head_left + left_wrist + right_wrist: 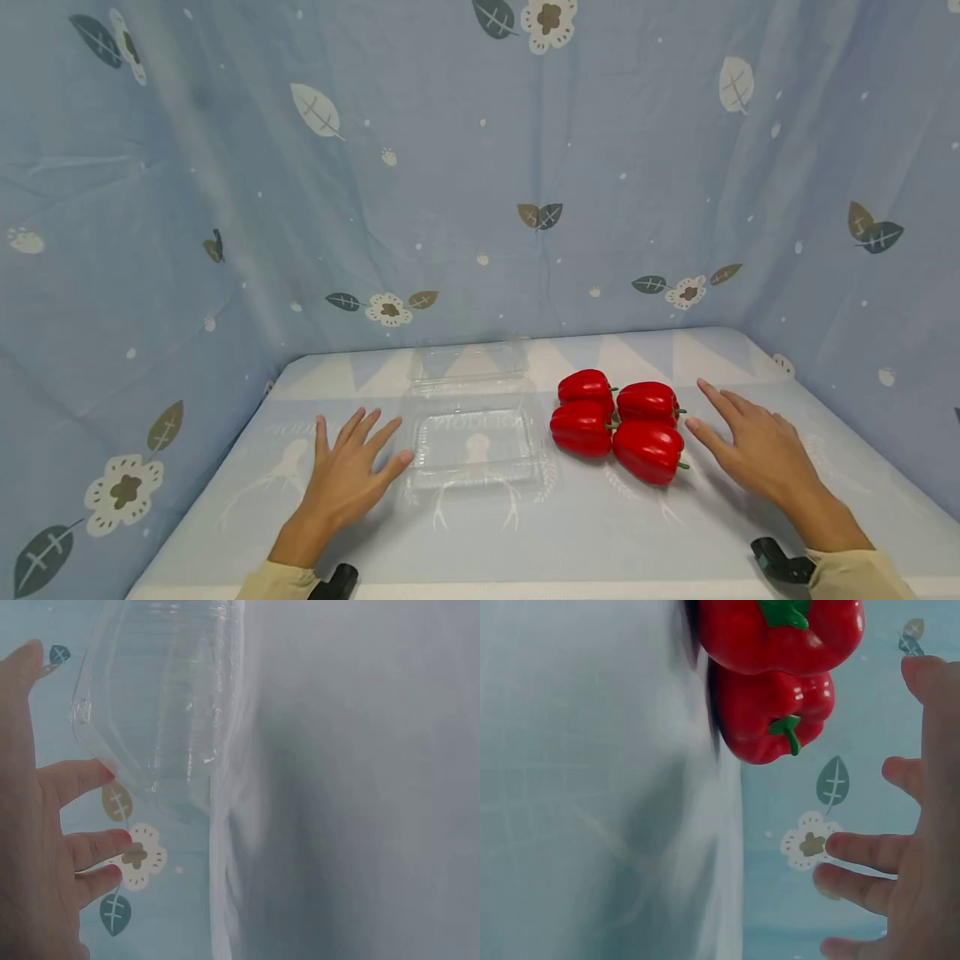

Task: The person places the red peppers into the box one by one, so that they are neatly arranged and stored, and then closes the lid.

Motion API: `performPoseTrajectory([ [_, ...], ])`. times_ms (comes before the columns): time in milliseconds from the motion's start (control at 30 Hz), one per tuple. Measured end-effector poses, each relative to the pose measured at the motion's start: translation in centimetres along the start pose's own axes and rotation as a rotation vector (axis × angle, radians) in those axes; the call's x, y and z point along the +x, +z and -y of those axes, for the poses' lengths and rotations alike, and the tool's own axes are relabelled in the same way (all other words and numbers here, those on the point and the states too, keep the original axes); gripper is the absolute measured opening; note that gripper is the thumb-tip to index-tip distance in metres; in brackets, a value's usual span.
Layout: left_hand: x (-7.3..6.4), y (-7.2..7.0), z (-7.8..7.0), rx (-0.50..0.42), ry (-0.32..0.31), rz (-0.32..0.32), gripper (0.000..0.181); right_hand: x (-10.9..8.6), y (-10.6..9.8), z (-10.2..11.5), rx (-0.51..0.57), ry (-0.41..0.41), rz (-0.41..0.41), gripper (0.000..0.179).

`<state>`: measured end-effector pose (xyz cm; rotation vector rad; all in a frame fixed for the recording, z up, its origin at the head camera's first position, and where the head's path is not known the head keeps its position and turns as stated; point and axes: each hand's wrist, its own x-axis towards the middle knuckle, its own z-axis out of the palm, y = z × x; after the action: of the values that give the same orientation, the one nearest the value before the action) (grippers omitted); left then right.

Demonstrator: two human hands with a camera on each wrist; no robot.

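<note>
A clear plastic clamshell box (480, 482) lies with its lid raised at the back, in the middle of the table. Just left of it my left hand (347, 483) hovers with spread fingers, holding nothing; the left wrist view shows the box (161, 690) beyond the fingertips. Several red bell peppers with green stems sit in a cluster right of the box, among them a front pepper (648, 452) and a back one (585, 387). My right hand (761, 446) is to their right, fingers extended and apart from them. Two peppers show in the right wrist view, the nearer pepper (810, 645) partly cut off.
The table (450, 558) has a pale patterned cover. Blue curtains (465, 167) with leaves and flowers enclose it at the back and both sides. Black wrist devices, such as the right one (780, 562), sit by the sleeves.
</note>
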<state>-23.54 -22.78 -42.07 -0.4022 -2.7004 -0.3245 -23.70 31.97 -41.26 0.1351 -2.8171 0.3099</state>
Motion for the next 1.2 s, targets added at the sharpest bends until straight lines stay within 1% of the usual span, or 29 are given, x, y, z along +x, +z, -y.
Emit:
performPoseTrajectory([
  [100,0.2,0.1,-0.1,-0.025,-0.001,-0.009,0.061,-0.2,0.0,0.0,0.032,0.017,0.008,0.078],
  [167,0.3,0.2,-0.2,-0.037,-0.006,-0.007,0.060,-0.3,0.1,-0.1,0.048,0.037,0.019,0.078],
  [367,0.3,0.2,-0.3,-0.072,-0.037,0.007,0.059,-0.4,0.6,-0.2,0.093,0.055,0.031,0.075],
  [433,0.3,0.3,-0.4,-0.084,-0.042,0.014,0.060,-0.5,0.7,-0.3,0.119,0.067,0.033,0.074],
  [533,0.3,0.5,-0.4,-0.125,-0.044,0.024,0.058,-0.8,0.9,-0.3,0.179,0.094,0.048,0.074],
  [667,0.3,0.6,-0.4,-0.205,-0.061,0.045,0.056,-1.0,1.2,-0.2,0.280,0.113,0.048,0.071],
  [800,0.3,0.8,-0.2,-0.297,-0.106,0.081,0.061,-0.9,1.3,0.0,0.367,0.113,0.019,0.065],
  [933,0.3,1.0,-0.1,-0.407,-0.155,0.127,0.064,-0.8,1.6,0.2,0.451,0.117,0.030,0.061],
  [1033,0.2,1.2,0.0,-0.476,-0.160,0.150,0.064,-0.7,2.0,0.3,0.498,0.117,0.041,0.059],
  [1100,0.3,1.4,0.0,-0.511,-0.156,0.164,0.065,-0.7,2.2,0.2,0.510,0.118,0.045,0.058],
  [1200,0.3,1.5,-0.1,-0.541,-0.156,0.180,0.067,-0.7,2.4,0.3,0.526,0.118,0.050,0.058],
])
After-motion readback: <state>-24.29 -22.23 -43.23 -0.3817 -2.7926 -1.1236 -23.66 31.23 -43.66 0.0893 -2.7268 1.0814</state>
